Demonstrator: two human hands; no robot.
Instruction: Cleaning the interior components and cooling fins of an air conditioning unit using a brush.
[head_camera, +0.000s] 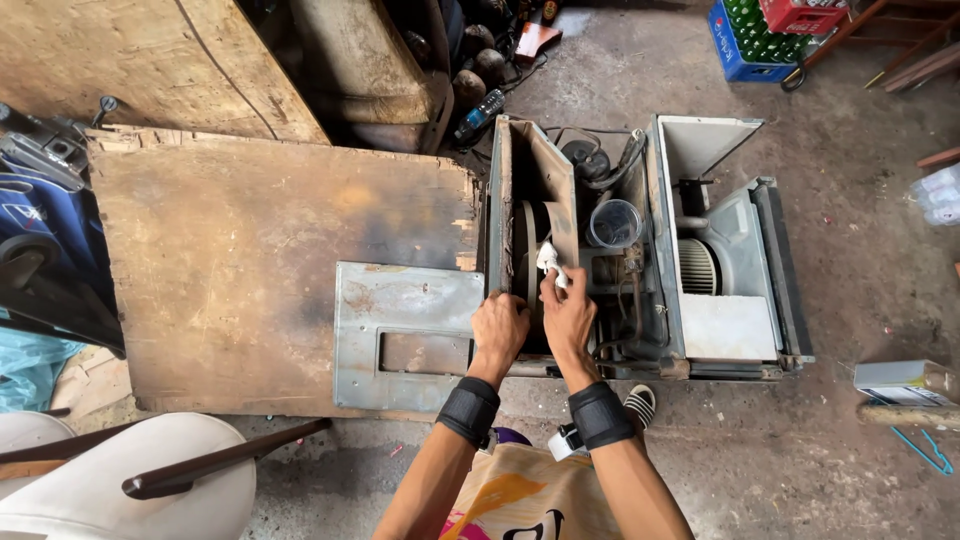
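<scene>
An opened window air conditioner (730, 330) lies on the concrete floor with its cover off, showing a fan wheel, pipes and a round dark compressor. My left hand (499, 326) grips the rusty edge of the unit's left end panel (500, 210). My right hand (565, 310) holds a small white cloth (550, 262) against the parts just inside that panel. Both wrists wear black bands.
A grey metal cover plate (400, 340) lies on a large worn wooden board (260, 250) to the left. A white chair (120, 480) stands at the lower left, a crate of green bottles (760, 35) at the top right, a small box (900, 380) at the right.
</scene>
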